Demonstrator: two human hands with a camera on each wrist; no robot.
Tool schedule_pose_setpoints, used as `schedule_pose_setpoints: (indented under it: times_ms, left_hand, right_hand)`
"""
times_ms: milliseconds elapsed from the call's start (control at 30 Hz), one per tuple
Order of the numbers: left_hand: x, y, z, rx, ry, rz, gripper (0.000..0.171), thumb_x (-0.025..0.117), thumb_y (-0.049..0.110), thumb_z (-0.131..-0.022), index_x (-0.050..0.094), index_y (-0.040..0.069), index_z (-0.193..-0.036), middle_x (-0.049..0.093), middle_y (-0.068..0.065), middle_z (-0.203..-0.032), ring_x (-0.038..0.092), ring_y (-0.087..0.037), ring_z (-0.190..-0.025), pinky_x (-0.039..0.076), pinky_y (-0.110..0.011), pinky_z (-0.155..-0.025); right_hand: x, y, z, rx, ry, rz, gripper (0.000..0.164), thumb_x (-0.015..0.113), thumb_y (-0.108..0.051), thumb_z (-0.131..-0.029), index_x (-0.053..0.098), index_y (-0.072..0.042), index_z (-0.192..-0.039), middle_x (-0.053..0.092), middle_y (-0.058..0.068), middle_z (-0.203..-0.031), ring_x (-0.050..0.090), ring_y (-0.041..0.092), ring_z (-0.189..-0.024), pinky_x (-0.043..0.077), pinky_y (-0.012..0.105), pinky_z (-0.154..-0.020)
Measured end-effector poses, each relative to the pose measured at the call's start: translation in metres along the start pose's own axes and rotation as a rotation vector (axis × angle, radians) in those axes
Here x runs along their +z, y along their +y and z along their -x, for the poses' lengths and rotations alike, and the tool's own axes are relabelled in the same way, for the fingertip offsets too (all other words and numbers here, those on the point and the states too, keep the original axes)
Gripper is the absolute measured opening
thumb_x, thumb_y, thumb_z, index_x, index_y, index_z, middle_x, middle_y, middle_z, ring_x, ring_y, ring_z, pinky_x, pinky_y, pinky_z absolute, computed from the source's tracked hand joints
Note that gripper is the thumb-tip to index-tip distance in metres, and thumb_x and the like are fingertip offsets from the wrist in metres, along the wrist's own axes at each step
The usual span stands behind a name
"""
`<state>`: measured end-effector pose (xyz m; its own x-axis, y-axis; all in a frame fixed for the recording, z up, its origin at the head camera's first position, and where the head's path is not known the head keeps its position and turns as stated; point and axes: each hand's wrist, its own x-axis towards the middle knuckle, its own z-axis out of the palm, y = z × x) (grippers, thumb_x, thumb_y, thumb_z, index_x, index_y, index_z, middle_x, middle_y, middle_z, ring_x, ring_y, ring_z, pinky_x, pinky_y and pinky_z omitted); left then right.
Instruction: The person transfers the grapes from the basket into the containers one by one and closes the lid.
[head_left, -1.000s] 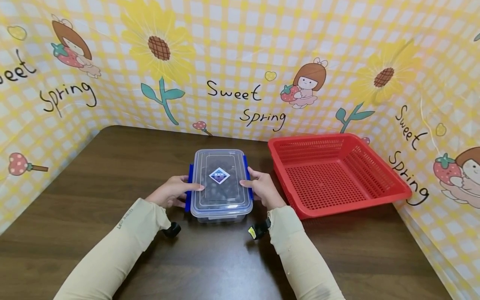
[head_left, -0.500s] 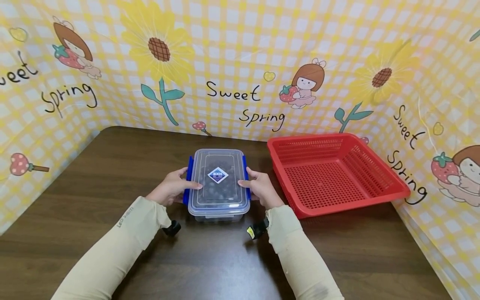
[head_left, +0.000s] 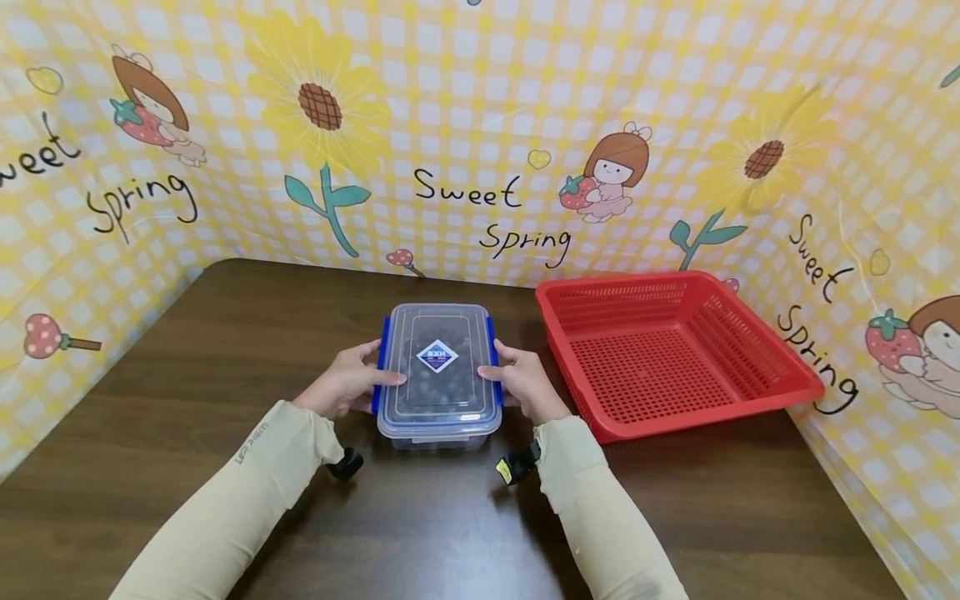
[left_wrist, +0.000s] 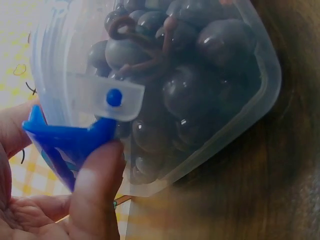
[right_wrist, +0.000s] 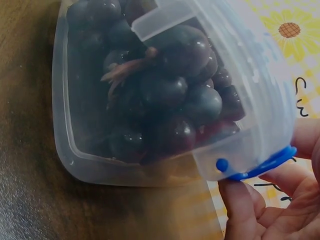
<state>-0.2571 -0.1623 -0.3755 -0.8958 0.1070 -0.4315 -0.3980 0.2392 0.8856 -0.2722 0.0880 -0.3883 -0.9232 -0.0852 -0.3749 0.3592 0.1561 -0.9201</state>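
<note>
A clear lidded food container (head_left: 442, 404) with a blue diamond label (head_left: 437, 356) stands at the middle of the table. Dark grapes (left_wrist: 185, 92) with brownish stems (right_wrist: 127, 70) show through its walls. My left hand (head_left: 345, 383) grips the container's left side, thumb on the lid's edge and fingers at the blue side clip (left_wrist: 65, 137), which angles outward. On the opposite side my right hand (head_left: 528, 383) holds on likewise, its thumb over the lid and its other fingers beside and under the right blue clip (right_wrist: 265, 165).
Right of the container, close to my right hand, sits a red plastic basket (head_left: 652, 367) with slotted walls. The brown wooden table (head_left: 187, 350) meets a yellow checked cloth (head_left: 465, 92) at the back and sides.
The container has shifted very slightly left in the head view. Both hands keep their places at its sides, and the basket has not moved.
</note>
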Motion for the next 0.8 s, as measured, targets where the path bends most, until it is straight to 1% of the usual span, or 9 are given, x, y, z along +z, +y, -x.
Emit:
schedule_pose_setpoints:
  times_ms: [167, 367, 600, 800]
  left_hand:
    - [0.0026, 0.0028, -0.0006, 0.028, -0.008, 0.002, 0.086, 0.067, 0.01, -0.09, 0.012, 0.007, -0.154, 0.059, -0.027, -0.121, 0.07, -0.025, -0.075, 0.057, -0.04, -0.067]
    - [0.002, 0.0002, 0.0001, 0.02, 0.008, -0.033, 0.084, 0.067, 0.009, -0.09, 0.012, 0.006, -0.154, 0.059, -0.028, -0.12, 0.07, -0.024, -0.074, 0.057, -0.039, -0.065]
    - [0.0038, -0.0015, -0.001, 0.046, 0.007, -0.015, 0.082, 0.066, 0.007, -0.09, 0.015, 0.005, -0.153, 0.061, -0.029, -0.118, 0.07, -0.024, -0.074, 0.057, -0.04, -0.065]
    - [0.0041, 0.0004, -0.0017, 0.047, 0.014, -0.027, 0.083, 0.066, 0.007, -0.09, 0.014, 0.004, -0.153, 0.058, -0.03, -0.122, 0.07, -0.024, -0.074, 0.057, -0.04, -0.065]
  right_hand:
    - [-0.0013, -0.0027, 0.0018, -0.01, 0.025, 0.006, 0.066, 0.069, -0.011, -0.088, 0.04, -0.019, -0.147, 0.05, 0.013, -0.141, 0.07, 0.027, -0.089, 0.056, 0.042, -0.074]
    - [0.002, -0.0005, 0.0015, 0.005, 0.002, 0.015, 0.067, 0.068, -0.011, -0.088, 0.038, -0.018, -0.148, 0.05, 0.014, -0.141, 0.07, 0.027, -0.088, 0.056, 0.042, -0.074]
    - [0.0019, 0.0002, 0.0017, -0.008, 0.018, 0.023, 0.066, 0.068, -0.011, -0.088, 0.039, -0.017, -0.147, 0.053, 0.015, -0.138, 0.07, 0.027, -0.088, 0.057, 0.042, -0.072]
    - [0.001, -0.001, 0.0014, -0.015, 0.015, 0.024, 0.066, 0.068, -0.011, -0.088, 0.039, -0.016, -0.147, 0.051, 0.015, -0.139, 0.07, 0.027, -0.088, 0.057, 0.042, -0.072]
